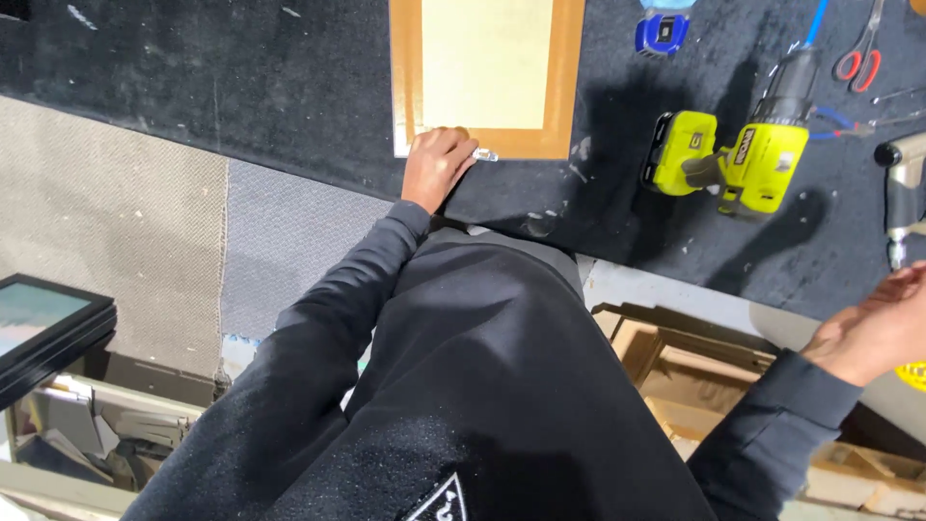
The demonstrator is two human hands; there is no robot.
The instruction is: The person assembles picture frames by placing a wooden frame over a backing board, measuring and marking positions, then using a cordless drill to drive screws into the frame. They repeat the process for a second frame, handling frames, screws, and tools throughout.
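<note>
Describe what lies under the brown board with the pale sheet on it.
The brown board with the pale rectangular sheet lies flat on the dark carpeted workbench. The left hand rests on its lower corner, covering that part. Whatever sits directly beneath the board is hidden.

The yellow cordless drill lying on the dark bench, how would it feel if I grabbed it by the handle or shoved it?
The drill probably feels heavy at the battery end. Lying on its side, it likely won't roll. The carpet-like bench top would probably resist sliding.
</note>
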